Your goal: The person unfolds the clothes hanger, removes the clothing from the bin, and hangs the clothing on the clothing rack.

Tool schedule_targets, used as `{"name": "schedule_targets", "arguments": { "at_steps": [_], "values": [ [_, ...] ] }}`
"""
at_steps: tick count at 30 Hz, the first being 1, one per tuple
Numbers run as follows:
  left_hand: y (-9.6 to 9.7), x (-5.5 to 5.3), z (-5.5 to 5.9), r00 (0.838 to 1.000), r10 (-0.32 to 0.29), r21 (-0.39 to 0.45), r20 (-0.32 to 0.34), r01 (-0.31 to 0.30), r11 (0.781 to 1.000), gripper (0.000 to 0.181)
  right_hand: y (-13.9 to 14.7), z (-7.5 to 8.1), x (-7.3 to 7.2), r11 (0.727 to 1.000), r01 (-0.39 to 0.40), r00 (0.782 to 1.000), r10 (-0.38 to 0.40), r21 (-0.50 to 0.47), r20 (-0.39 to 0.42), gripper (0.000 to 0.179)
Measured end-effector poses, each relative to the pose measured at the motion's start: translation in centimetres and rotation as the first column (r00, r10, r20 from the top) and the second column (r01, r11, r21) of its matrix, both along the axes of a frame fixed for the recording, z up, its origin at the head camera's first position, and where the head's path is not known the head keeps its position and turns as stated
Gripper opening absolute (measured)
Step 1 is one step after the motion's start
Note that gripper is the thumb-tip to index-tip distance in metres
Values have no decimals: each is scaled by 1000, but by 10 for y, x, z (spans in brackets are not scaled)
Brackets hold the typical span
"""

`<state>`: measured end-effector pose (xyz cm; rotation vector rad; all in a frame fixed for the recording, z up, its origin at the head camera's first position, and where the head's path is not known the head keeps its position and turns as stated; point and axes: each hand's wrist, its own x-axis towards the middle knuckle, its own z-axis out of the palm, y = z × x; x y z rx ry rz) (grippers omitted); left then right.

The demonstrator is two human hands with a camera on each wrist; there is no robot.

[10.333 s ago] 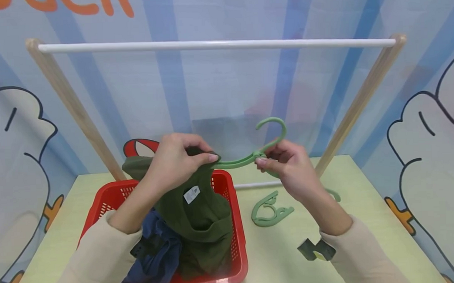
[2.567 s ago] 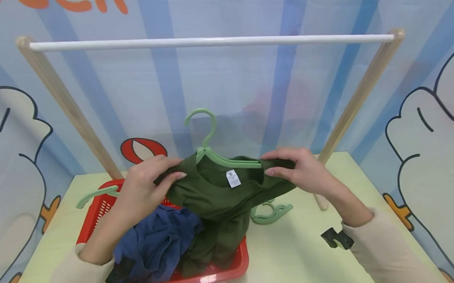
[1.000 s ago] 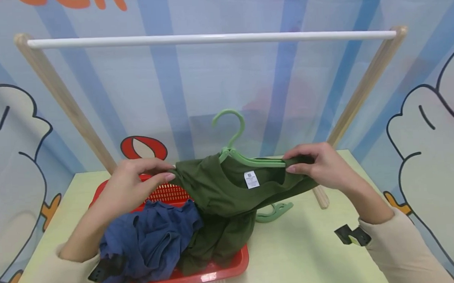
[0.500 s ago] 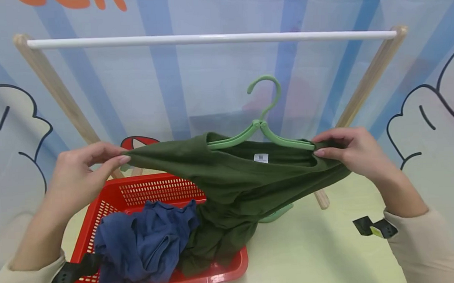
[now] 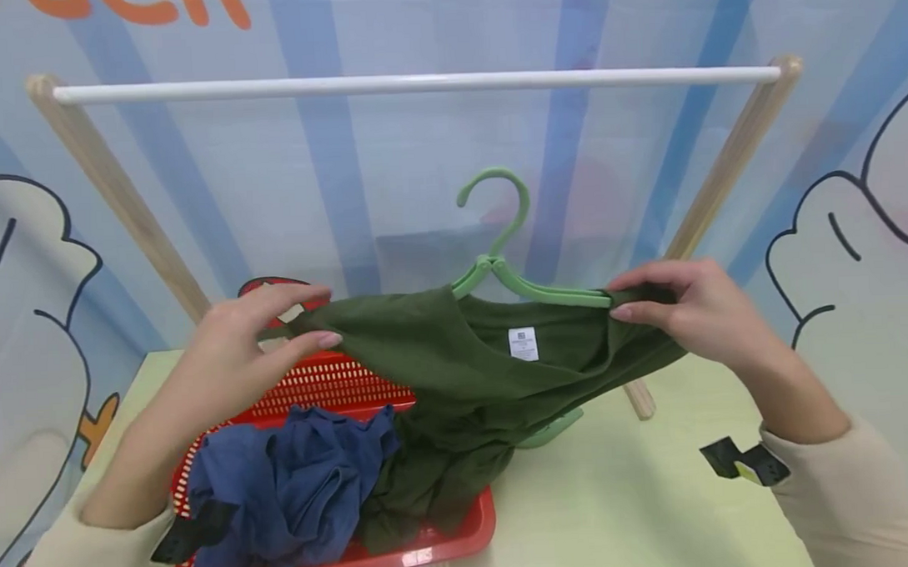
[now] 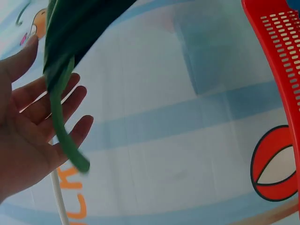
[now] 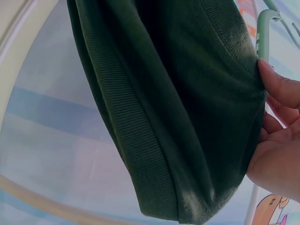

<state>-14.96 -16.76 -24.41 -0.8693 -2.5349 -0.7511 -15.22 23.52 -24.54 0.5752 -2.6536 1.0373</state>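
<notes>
A dark green T-shirt (image 5: pixel 426 351) with a white neck label is stretched over a light green hanger (image 5: pixel 552 295), whose hook rises above the collar. My right hand (image 5: pixel 695 313) pinches the shirt's right shoulder together with the hanger arm inside it. At the other side, my left hand (image 5: pixel 238 349) is around the sleeve end, thumb and fingers apart. In the left wrist view the hanger's arm tip (image 6: pixel 61 126) pokes out of that sleeve, in front of the spread fingers (image 6: pixel 77 105). The shirt's lower part lies bunched in the basket.
A red perforated basket (image 5: pixel 463 533) holds a crumpled blue garment (image 5: pixel 303 481). Behind stands a rack with a white rail (image 5: pixel 417 84) and wooden legs. Another folded green hanger (image 5: pixel 552 430) lies on the table (image 5: pixel 619 495), partly hidden by the shirt.
The hanger has gone into the shirt through the neck. Over the last half second, my left hand let go of the outstretched sleeve and moved right; hanger and shirt shifted slightly left and down.
</notes>
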Motion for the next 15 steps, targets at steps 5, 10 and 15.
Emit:
{"name": "schedule_targets", "arguments": {
  "at_steps": [5, 10, 15],
  "values": [
    [5, -5, -9, 997, -74, -16, 9, 75, 997, 19, -4, 1, -1, 998, -61, 998, 62, 8, -6, 19],
    [-4, -5, -17, 999, -37, 41, 19, 37, 999, 13, 10, -3, -3, 989, -117, 991, 122, -85, 52, 27],
    [-15, -5, -19, 1000, -8, 69, -26, 10, 998, 15, 28, -7, -5, 990, -50, 990, 66, -133, 125, 30]
  ]
}}
